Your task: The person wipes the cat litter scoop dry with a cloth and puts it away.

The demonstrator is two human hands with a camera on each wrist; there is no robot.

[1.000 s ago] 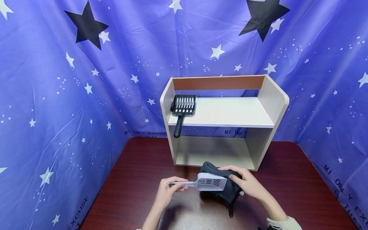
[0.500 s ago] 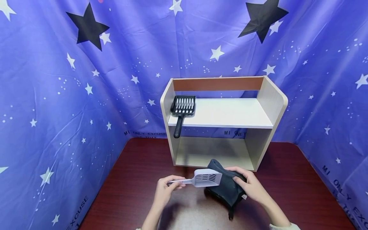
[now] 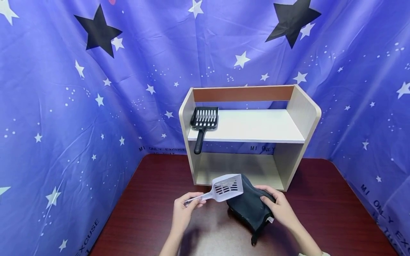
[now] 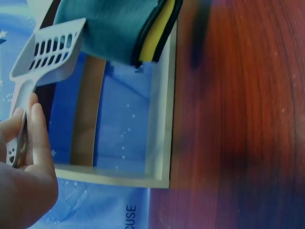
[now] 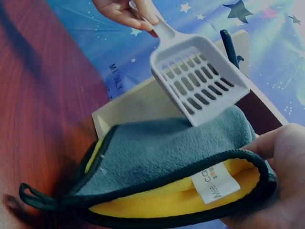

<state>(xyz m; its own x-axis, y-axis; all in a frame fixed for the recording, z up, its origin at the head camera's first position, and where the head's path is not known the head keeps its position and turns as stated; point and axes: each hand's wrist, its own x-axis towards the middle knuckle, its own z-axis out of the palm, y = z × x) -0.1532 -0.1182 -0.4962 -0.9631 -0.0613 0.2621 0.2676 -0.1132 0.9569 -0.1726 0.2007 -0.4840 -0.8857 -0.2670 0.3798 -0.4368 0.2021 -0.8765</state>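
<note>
My left hand (image 3: 182, 211) pinches the handle of a pale grey slotted litter scoop (image 5: 200, 40) between thumb and fingers. The scoop is held above the table, its pan facing up and tilted, its front edge right at a folded cloth (image 3: 251, 208). That cloth is grey-green outside and yellow inside, with black edging, a hanging loop and a white tag (image 5: 214, 183). My right hand (image 3: 278, 206) grips it by its right side, thumb on top; the fingers beneath are partly hidden. In the left wrist view the cloth (image 4: 109, 31) appears just beyond the scoop.
A two-tier wooden shelf (image 3: 301, 113) stands behind the hands on the dark red table (image 3: 147, 213). On its upper board lies a black slotted scoop (image 3: 199, 138), handle jutting past the front edge. A blue star-patterned curtain (image 3: 96, 142) surrounds the table.
The grey scoop has risen, shifted left and turned so its slotted pan shows more to the head camera. The cloth has opened out and moved slightly right with my right hand.
</note>
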